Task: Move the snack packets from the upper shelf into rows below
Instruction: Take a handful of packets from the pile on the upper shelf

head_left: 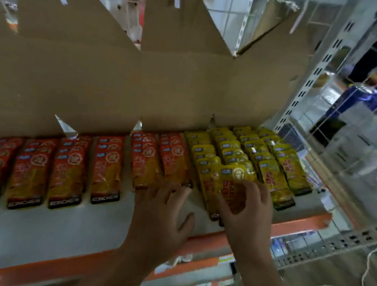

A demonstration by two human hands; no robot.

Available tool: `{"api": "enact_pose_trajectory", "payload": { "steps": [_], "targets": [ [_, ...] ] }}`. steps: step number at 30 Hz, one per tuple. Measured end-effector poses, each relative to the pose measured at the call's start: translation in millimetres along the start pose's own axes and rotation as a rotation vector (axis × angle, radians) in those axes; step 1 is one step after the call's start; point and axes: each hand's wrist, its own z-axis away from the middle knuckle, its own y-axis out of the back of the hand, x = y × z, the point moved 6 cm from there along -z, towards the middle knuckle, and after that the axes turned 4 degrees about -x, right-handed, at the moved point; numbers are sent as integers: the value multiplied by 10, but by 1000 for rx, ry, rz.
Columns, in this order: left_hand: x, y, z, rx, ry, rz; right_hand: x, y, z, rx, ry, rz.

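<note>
While the right hand (246,208) has its grip closed on a yellow packet (230,185), fingers curled over the front of it, the left hand (164,215) is just lying flat with the fingers straight and spread, so no grip on anything there. Its fingertips touch the near end of one of the orange packets (68,169), the row furthest right in that bunch.

That held packet sits at the near end of the yellow packets (274,165), on their left side, right beside the orange ones. It's tilted up a bit and lies on top of the packets under it.

Layout-wise, everything lies on a white shelf (71,230) with an orange front edge (299,227). Orange rows fill the left and middle, yellow rows the right, each running from near to far with the packets overlapping like roof tiles. Can't count exactly how many are in each row, it's too blurry at the far end.

Behind it all there's a big brown cardboard sheet (142,82) with a jagged cut top. A white metal post (315,71) with slots runs up at the right, and a thin white cord (363,274) is lying loose on the floor, lower right.
</note>
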Motion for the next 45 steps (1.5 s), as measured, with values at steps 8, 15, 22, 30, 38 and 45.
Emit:
{"api": "enact_pose_trajectory", "payload": {
  "steps": [8,15,22,30,38,45],
  "targets": [
    [486,-325,-275,-26,-13,9,551,280,-308,38,-19,69],
    [660,-464,-342,-5,1,-6,1163,612,-599,55,-178,74],
    [1026,-680,-579,4,-116,4,1436,708,-877,-11,-215,75],
    [1300,-876,-769,-31,-171,-2,1549,718,-1022,-47,-222,139],
    [1280,-892,-776,-59,-156,-25,1550,678,-1011,-53,-221,229],
    [1264,-910,-772,-94,-144,-19,1583,654,-1029,-67,-223,248]
  ]
}}
